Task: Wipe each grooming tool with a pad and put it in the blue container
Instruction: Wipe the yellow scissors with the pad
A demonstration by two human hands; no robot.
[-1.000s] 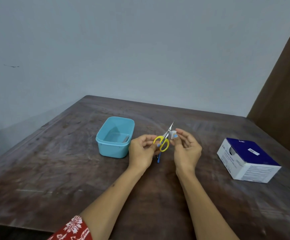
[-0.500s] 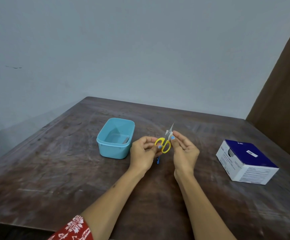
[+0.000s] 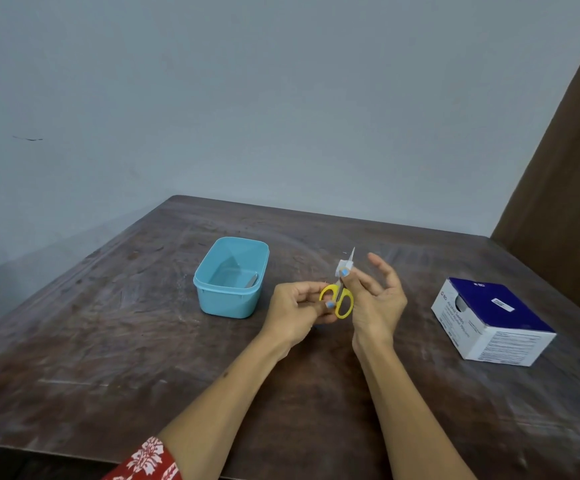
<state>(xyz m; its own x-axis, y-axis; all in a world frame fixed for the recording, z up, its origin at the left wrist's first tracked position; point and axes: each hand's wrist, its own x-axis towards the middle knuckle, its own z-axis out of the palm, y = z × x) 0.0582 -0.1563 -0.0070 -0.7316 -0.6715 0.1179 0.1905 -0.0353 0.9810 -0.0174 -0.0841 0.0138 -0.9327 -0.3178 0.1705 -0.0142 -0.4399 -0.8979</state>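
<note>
Small scissors with yellow handles [image 3: 343,303] point up and away above the table. My left hand [image 3: 299,313] grips the yellow handles. My right hand [image 3: 373,294] pinches a white pad [image 3: 344,268] round the blades near their tip, its other fingers spread. The blue container [image 3: 231,277] stands on the table just left of my hands, with a metal tool [image 3: 252,280] lying inside it.
A blue and white box of swabs [image 3: 493,320] sits on the brown wooden table [image 3: 108,341] to the right. A brown panel [image 3: 565,188] stands at the far right, and a pale wall lies behind.
My right hand has slid the pad up the blades toward the tip and its free fingers have spread out. The left hand keeps holding the handles.
</note>
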